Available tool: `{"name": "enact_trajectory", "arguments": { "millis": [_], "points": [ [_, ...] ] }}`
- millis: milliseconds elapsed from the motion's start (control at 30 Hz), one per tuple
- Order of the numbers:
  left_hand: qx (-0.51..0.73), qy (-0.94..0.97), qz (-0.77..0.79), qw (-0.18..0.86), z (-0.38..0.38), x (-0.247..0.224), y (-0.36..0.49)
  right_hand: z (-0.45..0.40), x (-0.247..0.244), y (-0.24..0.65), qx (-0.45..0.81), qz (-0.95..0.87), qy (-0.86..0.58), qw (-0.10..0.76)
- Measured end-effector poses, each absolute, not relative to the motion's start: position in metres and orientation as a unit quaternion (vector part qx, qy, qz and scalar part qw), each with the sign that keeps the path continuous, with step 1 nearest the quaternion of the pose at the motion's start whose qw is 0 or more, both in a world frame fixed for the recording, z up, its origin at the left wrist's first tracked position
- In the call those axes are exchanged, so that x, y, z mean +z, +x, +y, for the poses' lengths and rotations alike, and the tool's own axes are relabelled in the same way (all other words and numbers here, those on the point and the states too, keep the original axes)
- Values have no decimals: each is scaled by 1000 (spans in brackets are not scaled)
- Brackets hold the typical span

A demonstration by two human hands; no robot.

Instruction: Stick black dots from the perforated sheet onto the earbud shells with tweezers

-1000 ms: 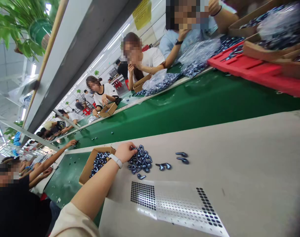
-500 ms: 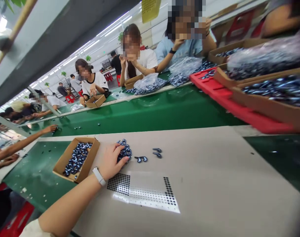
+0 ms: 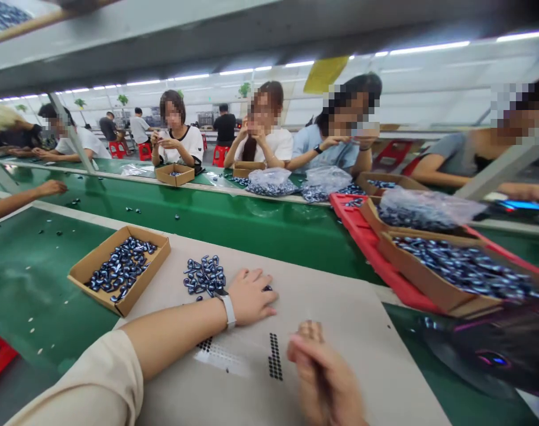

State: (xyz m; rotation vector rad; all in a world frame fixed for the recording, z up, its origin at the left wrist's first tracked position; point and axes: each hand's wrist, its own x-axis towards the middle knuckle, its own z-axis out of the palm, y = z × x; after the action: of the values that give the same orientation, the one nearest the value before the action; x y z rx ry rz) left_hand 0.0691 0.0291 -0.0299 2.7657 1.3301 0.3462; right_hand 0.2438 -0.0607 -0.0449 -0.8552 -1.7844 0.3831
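My left hand (image 3: pixel 251 297), with a white wristband (image 3: pixel 228 310), lies flat and open on the grey board (image 3: pixel 340 307). Its fingertips are beside a dark blue earbud (image 3: pixel 267 288), and the hand holds nothing I can see. Just left of the wrist sits a loose pile of dark blue earbuds (image 3: pixel 205 275). A cardboard box lid (image 3: pixel 138 278) holds more of them. My right hand (image 3: pixel 322 373) is blurred at the bottom, fingers curled, above a sheet of small black dots (image 3: pixel 275 356) partly hidden by my hands.
A green conveyor belt (image 3: pixel 207 213) runs across the view, with scattered small parts. At right, a red tray (image 3: pixel 362 236) carries cardboard boxes of earbuds and plastic bags. Co-workers sit beyond the belt, and a co-worker's hand (image 3: pixel 51 188) reaches in at left.
The view has swung from tilted to nearly level. My left hand has moved off the pile onto the loose earbuds beside it. My right hand has come into view.
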Motion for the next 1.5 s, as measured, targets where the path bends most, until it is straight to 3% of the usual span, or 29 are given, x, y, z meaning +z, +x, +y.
{"name": "enact_trajectory", "arguments": {
  "millis": [67, 267, 600, 1000, 1500],
  "points": [
    [105, 889, 446, 19, 31, -30, 62, -41, -52, 230, 175, -755, -347, 528],
    [101, 843, 528, 12, 25, -22, 13, -10, -54, 221, 347, -617, -514, 485],
    [135, 749, 647, 49, -15, -22, -54, -8, -51, 216, 387, -672, -497, 389],
    [137, 679, 716, 87, -18, -33, -54, -8, -50, 215, 312, -741, -502, 319],
    [159, 695, 697, 84, 11, -23, -35, -23, -47, 210, 106, -894, -392, 188]
  ]
}}
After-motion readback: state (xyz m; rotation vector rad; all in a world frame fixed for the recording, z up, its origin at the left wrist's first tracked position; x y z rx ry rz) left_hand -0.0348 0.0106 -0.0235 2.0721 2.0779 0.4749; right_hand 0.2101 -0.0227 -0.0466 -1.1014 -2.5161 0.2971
